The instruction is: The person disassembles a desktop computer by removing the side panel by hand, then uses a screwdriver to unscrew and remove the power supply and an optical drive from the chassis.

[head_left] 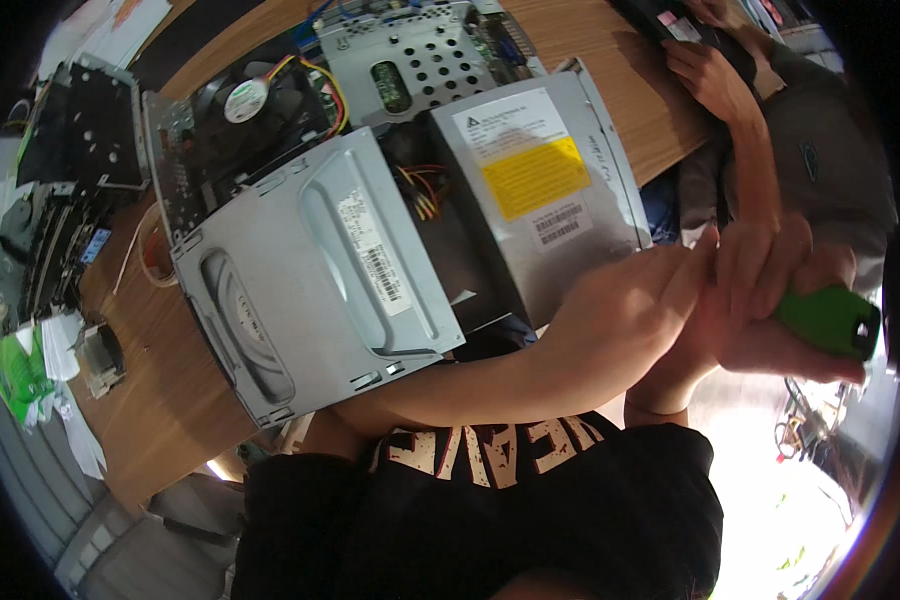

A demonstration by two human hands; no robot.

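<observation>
An opened computer case lies on the wooden table with a silver power supply (525, 240) that bears white and yellow labels, and a silver optical drive (300, 260). My left hand (640, 300) is at the power supply's right side, fingers closed and pressed near my right hand's fingertips; what they hold is hidden. My right hand (760, 300) grips a green-handled tool (825, 320); its working end cannot be made out.
Black metal parts (80, 120), paper scraps (62, 350) and a green package (10, 360) lie at the left. Behind the drive are a fan (240, 100) and a perforated bracket (420, 70). A co-worker's hand (720, 85) holds a black object at the upper right.
</observation>
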